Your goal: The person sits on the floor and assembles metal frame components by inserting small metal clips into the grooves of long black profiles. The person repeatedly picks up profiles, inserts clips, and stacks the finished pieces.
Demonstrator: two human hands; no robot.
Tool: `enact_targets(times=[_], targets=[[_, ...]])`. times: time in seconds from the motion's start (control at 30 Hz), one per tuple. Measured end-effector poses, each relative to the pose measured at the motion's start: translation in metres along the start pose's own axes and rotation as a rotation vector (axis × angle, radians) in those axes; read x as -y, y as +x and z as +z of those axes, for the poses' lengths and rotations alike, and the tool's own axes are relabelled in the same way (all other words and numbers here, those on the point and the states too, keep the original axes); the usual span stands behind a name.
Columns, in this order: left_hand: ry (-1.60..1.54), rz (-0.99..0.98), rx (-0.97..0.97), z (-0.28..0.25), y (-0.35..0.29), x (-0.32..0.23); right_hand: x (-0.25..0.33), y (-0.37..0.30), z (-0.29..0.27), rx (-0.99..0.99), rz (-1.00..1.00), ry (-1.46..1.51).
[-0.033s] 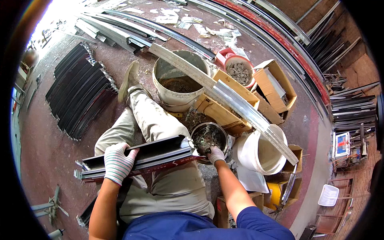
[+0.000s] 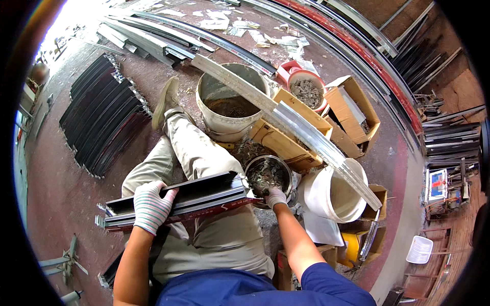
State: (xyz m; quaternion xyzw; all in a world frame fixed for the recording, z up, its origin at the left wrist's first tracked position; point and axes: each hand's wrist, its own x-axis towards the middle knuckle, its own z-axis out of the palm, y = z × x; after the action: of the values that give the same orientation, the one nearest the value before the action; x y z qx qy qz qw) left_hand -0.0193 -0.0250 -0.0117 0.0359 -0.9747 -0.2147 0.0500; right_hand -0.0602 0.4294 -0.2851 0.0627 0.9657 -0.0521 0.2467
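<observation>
Hiding its fingertips (grip unclear), the right hand overlaps the bowl.

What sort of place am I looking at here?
Probably a metal-profile workshop or store: the left hand grips a dark channel profile, a row of similar dark lengths lies on the floor, and the right hand reaches into a round bowl of small pieces.

To my left I see a row of black profiles | ahead of me, an upright white bucket, paper scraps beyond it | to my right, a cardboard box, a wooden box and a tilted white bucket, both crossed by a long metal bar | far right, a white plastic basket
</observation>
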Motion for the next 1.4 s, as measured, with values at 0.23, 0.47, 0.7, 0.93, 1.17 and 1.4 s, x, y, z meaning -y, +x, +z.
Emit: enact_targets(times=[0.23, 0.47, 0.7, 0.93, 1.17, 1.4], targets=[[-0.016, 0.009, 0.006, -0.005, -0.002, 0.000, 0.016, 0.012, 0.007, 0.121, 0.086, 0.061], [-0.016, -0.006, 0.026, -0.002, 0.000, -0.002, -0.026, 0.010, 0.002, -0.162, 0.113, 0.724], [-0.011, 0.008, 0.021, 0.002, 0.002, -0.002, -0.019, -0.020, -0.049, -0.157, 0.149, 1.493], [-0.007, -0.019, 0.053, -0.004, 0.001, -0.003, 0.041, -0.071, -0.136, -0.173, -0.051, 1.401], [0.048, -0.002, 0.149, -0.008, 0.008, 0.000, 0.111, -0.102, -0.207, -0.094, -0.337, 1.504], [0.062, -0.064, 0.281, -0.010, 0.017, -0.003, 0.140, -0.101, -0.217, -0.085, -0.414, 1.312]])
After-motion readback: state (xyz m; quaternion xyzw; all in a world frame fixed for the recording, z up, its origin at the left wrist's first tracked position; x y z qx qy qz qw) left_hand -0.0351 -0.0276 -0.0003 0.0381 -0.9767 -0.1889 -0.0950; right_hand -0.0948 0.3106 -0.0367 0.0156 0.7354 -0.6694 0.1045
